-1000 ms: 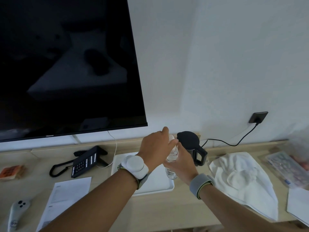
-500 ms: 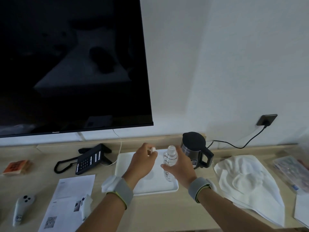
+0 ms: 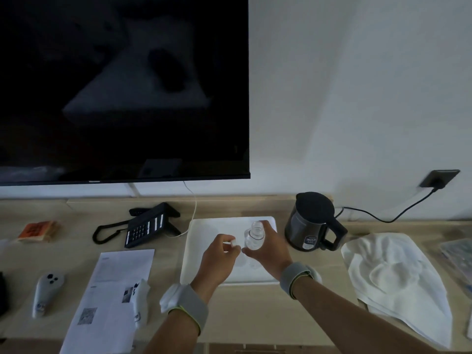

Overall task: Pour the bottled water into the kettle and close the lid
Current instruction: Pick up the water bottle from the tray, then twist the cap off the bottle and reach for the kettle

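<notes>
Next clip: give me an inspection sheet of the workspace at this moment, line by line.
Surface: wooden desk, white tray on it.
Job's things: water bottle uncapped and upright over the tray; bottle cap off; kettle lid closed.
Clutter: telephone, papers, remote, white towel.
Grippers: right hand grips the bottle; left hand pinches the cap.
Cables: kettle cord runs to the wall socket.
Surroundings: dark TV, white wall.

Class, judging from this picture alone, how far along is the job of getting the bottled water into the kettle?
Done: the cap is off, pinched in the left hand. In hand: the right hand holds the open bottle upright over the tray. Left: the kettle lid looks closed; opening, pouring and closing remain.
</notes>
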### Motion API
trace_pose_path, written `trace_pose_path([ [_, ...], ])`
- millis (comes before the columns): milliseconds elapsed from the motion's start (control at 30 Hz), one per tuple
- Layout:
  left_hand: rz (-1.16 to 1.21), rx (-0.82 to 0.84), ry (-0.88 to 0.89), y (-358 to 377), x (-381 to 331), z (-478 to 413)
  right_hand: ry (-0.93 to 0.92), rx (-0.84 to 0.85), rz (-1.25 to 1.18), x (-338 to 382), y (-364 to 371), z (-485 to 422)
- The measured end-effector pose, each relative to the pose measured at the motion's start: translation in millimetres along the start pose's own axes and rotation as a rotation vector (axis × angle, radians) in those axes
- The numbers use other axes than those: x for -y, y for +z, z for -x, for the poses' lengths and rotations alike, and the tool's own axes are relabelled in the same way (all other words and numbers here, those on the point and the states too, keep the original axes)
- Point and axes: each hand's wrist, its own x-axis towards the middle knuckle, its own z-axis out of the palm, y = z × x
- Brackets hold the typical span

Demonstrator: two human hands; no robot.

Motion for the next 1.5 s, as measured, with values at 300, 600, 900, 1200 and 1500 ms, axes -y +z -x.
trace_pose_path([
  [300,0.015,-0.023,-0.066,2.6,18.0,-1.5,0.068,0.054,-0.052,-9.7,27.7,-9.8],
  [600,0.013,-0.022,-0.061,10.6,19.1,-10.5,0.107,0.080,-0.073,-15.6,33.3,-18.4],
  [900,-0.016,-0.020,-0.062,15.0,19.5,-15.6,0.103,0.103,-0.094,-19.9,33.5,-22.0],
  [1200,-0.014,-0.029,-0.060,15.7,15.4,-12.3,0.086,0.120,-0.136,-17.5,34.0,-18.6],
  [1500,-0.027,-0.024,-0.074,17.8,17.5,-5.3,0.113,0.151,-0.179,-21.8,33.5,-13.5],
])
